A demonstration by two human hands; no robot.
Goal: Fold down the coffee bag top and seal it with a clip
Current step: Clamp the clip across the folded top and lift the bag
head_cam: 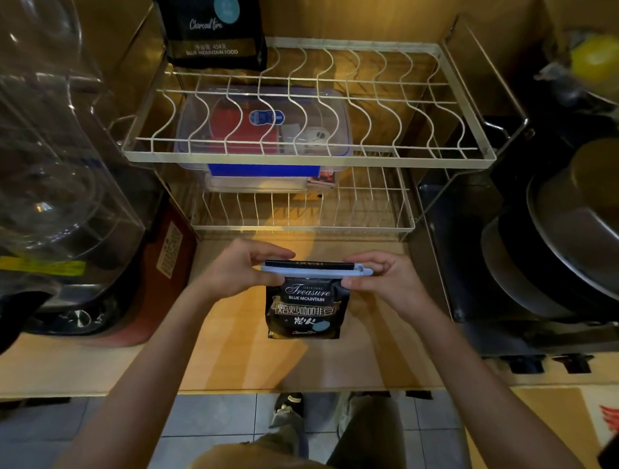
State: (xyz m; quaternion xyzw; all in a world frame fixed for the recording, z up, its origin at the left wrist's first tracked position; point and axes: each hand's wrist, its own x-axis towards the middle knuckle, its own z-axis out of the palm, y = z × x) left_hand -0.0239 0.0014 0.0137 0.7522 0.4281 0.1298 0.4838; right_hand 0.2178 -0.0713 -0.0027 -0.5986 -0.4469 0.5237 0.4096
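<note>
I see both hands pinched shut on the coffee bag (304, 305) above the wooden counter (230, 345) — left hand (243, 272), right hand (388, 279) at the blue clip (317, 270) ends — wire rack (305, 155) behind.

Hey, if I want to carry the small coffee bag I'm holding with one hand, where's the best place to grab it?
Probably the light-blue clip, gripped mid-length from above. It runs straight across the coffee bag's folded top like a rigid bar, and the bag hangs upright below it. Both hands now hold its ends.

Coffee bag (302, 311) on counter (230, 345), before wire rack (305, 151); lidded box (263, 138) inside rack; pots (569, 240) right.
</note>
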